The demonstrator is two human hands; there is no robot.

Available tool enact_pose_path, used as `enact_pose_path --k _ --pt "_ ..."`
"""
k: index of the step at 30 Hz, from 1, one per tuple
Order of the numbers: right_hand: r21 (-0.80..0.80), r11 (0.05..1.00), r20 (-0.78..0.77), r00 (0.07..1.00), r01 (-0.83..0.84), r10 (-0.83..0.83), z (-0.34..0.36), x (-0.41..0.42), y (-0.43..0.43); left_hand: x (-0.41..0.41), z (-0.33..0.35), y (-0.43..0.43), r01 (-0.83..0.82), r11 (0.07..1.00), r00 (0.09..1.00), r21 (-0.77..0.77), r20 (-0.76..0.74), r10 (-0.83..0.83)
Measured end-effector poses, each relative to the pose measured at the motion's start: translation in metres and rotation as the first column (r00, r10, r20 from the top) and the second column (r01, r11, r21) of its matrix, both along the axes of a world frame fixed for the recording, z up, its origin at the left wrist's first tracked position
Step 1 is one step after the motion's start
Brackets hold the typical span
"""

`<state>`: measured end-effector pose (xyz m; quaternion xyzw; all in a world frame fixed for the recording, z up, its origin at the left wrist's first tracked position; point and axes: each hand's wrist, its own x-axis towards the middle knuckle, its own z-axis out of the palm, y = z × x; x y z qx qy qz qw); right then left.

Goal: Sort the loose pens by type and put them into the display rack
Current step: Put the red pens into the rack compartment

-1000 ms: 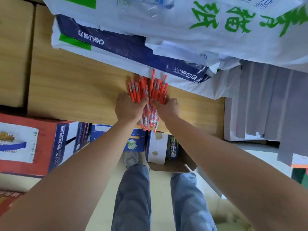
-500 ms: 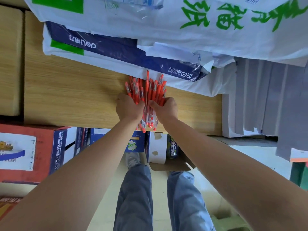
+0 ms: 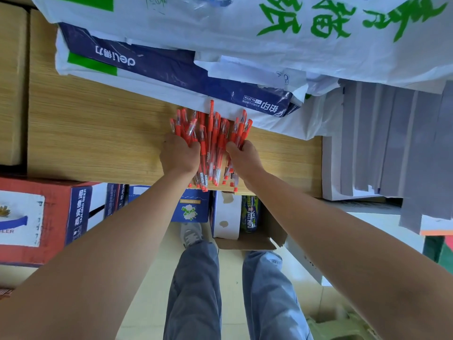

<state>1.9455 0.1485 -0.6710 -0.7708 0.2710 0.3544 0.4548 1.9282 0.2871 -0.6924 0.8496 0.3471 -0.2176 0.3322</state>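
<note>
A heap of several red gel pens (image 3: 211, 146) with clear barrels lies on the wooden shelf (image 3: 98, 133), caps pointing away from me. My left hand (image 3: 180, 155) presses against the heap's left side, its fingers curled round some pens. On the right side of the heap my right hand (image 3: 242, 157) does the same, fingers curled into the pens. The pens' rear ends stick out past the shelf's front edge between my wrists. No display rack is in view.
Blue-and-white paper reams (image 3: 171, 69) and a white sack with green print (image 3: 294, 25) lie just behind the pens. Grey sheets (image 3: 392, 143) are stacked at right. Below the shelf stand a red beer carton (image 3: 36, 217), blue boxes (image 3: 191, 204) and an open carton with a can (image 3: 248, 213).
Both hands have stayed on the pen heap, squeezing it together. The heap now looks tighter and sits slightly nearer the paper reams; the camera has shifted a little.
</note>
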Motion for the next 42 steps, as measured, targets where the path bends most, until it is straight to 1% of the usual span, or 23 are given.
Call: enact_pose_path --k 3,6,10,12,16,18,21,23,26,29,33,38,40,42 --pt "0.110 0.992 -0.052 0.997 0.063 -0.058 0.004 0.000 -0.005 -0.002 -0.001 0.004 -0.018 0.997 0.999 -0.078 0.026 0.020" --pt "0.206 0.973 -0.080 0.993 0.103 -0.089 0.010 0.001 -0.010 -0.006 0.000 0.010 -0.076 0.984 0.997 -0.164 -0.005 0.076" --pt "0.290 0.950 -0.125 0.989 0.114 -0.081 0.019 0.001 -0.015 -0.011 0.001 0.021 -0.138 0.923 0.990 -0.358 -0.047 0.129" --pt "0.326 0.936 -0.128 0.987 0.133 -0.095 0.024 -0.001 -0.019 -0.011 0.010 0.021 -0.151 0.904 0.988 -0.400 -0.043 0.146" --pt "0.361 0.926 -0.100 0.991 0.115 -0.084 0.038 -0.007 -0.027 -0.011 0.037 0.017 -0.131 0.875 0.989 -0.466 0.006 0.151" --pt "0.397 0.905 -0.109 0.987 0.155 -0.122 0.049 -0.009 -0.032 -0.010 0.052 0.014 -0.106 0.865 0.991 -0.491 0.019 0.133" --pt "0.460 0.858 -0.147 0.973 0.227 -0.179 0.070 -0.011 -0.041 -0.008 0.081 0.004 -0.071 0.815 0.993 -0.575 0.035 0.111" --pt "0.495 0.834 -0.134 0.970 0.241 -0.201 0.085 -0.013 -0.047 -0.008 0.102 -0.006 -0.026 0.788 0.995 -0.615 0.057 0.078" --pt "0.522 0.819 -0.065 0.969 0.238 -0.240 0.113 -0.017 -0.059 -0.008 0.131 -0.026 0.091 0.779 0.993 -0.620 0.119 -0.021" --pt "0.512 0.833 0.033 0.964 0.210 -0.263 0.138 -0.024 -0.079 -0.009 0.158 -0.053 0.172 0.781 0.983 -0.600 0.158 -0.095" --pt "0.498 0.840 0.128 0.940 0.215 -0.316 0.174 -0.036 -0.119 -0.013 0.199 -0.093 0.233 0.784 0.968 -0.575 0.212 -0.132" --pt "0.420 0.873 0.242 0.896 0.250 -0.373 0.224 -0.052 -0.191 -0.026 0.253 -0.165 0.288 0.783 0.950 -0.551 0.265 -0.163" --pt "0.429 0.872 0.263 0.890 0.236 -0.371 0.249 -0.059 -0.225 -0.032 0.273 -0.201 0.303 0.762 0.944 -0.572 0.287 -0.160" --pt "0.480 0.849 0.275 0.882 0.219 -0.383 0.272 -0.067 -0.260 -0.037 0.291 -0.237 0.314 0.745 0.939 -0.589 0.306 -0.155"
